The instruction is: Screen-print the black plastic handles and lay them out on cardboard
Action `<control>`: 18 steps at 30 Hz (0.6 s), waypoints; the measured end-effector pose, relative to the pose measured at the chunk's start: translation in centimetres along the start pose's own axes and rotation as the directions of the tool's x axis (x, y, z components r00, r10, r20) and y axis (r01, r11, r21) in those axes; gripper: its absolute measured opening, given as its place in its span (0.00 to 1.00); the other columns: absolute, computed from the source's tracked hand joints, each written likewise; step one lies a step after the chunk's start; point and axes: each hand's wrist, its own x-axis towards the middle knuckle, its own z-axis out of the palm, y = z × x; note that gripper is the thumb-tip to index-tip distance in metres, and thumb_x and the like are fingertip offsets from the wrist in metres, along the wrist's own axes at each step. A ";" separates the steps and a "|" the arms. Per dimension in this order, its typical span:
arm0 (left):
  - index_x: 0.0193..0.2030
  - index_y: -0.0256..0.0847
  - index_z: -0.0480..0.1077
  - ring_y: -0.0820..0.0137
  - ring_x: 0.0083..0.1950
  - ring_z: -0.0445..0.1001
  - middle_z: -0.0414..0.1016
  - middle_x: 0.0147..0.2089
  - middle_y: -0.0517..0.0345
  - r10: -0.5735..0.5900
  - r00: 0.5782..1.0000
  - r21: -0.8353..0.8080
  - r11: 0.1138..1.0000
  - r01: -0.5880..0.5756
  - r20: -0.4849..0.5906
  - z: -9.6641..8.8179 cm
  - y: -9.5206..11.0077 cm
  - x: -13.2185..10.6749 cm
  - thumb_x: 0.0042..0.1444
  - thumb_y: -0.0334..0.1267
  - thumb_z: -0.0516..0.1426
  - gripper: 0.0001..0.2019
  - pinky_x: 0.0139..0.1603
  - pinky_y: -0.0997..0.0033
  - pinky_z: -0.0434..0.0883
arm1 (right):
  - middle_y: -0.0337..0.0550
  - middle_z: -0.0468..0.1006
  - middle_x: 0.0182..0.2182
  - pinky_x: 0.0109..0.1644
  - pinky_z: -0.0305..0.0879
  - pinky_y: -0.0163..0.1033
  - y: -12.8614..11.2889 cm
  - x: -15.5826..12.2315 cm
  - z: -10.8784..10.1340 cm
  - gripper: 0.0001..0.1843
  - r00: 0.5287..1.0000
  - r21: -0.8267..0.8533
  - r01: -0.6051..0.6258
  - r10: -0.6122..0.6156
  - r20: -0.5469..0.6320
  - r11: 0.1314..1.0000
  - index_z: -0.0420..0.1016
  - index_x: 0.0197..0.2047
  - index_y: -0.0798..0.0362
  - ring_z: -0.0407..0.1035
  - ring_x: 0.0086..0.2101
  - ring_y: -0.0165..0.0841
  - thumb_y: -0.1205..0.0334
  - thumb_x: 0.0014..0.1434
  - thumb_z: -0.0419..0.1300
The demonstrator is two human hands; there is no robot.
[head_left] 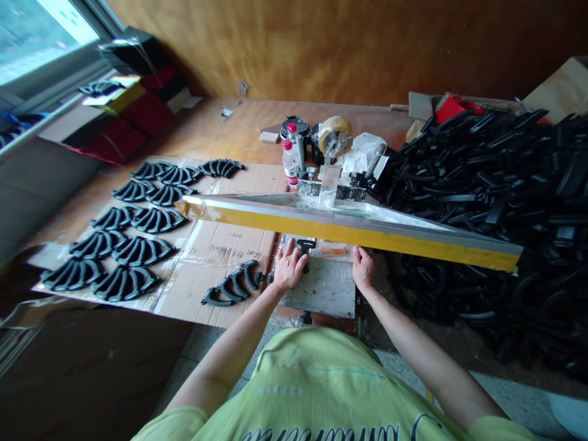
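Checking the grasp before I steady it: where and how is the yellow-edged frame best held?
Probably the yellow-edged frame's near rail, around its middle, coming from the wearer's side. That long edge faces the person and appears raised above the work surface, with the right hand at its lower edge; the clamp assembly is on the far side.

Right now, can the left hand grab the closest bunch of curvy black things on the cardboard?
Probably yes. The left hand is spread open, and the nearest curved black pieces lie just to its left. The yellow-edged frame seems beyond them, not over them, though a small black knob sits between.
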 end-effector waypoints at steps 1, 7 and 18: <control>0.51 0.41 0.68 0.60 0.70 0.55 0.75 0.54 0.48 0.010 1.000 -0.002 1.000 -0.010 -0.004 0.1 -0.1 0.0 0.67 0.45 0.43 0.18 0.68 0.47 0.52 | 0.58 0.80 0.35 0.43 0.67 0.44 0.2 0.3 -0.5 0.30 0.999 0.015 0.027 -0.027 0.030 1.000 0.79 0.40 0.56 0.74 0.37 0.44 0.44 0.64 0.42; 0.49 0.38 0.70 0.60 0.68 0.59 0.75 0.51 0.48 0.063 0.997 -0.002 0.998 -0.063 -0.053 0.2 -0.4 0.6 0.68 0.41 0.41 0.19 0.71 0.43 0.45 | 0.53 0.76 0.50 0.56 0.66 0.51 1.5 2.8 -4.2 0.28 0.918 0.022 0.301 -0.296 0.263 0.953 0.75 0.53 0.52 0.70 0.50 0.46 0.42 0.59 0.55; 0.47 0.43 0.72 0.60 0.60 0.67 0.76 0.48 0.50 0.114 0.992 -0.040 0.992 -0.116 -0.051 -1.4 1.0 1.9 0.67 0.42 0.43 0.17 0.68 0.44 0.51 | 0.50 0.69 0.59 0.65 0.55 0.56 1.5 4.2 -5.7 0.33 0.789 -0.028 0.445 -0.377 0.486 0.895 0.71 0.59 0.48 0.58 0.61 0.51 0.42 0.54 0.62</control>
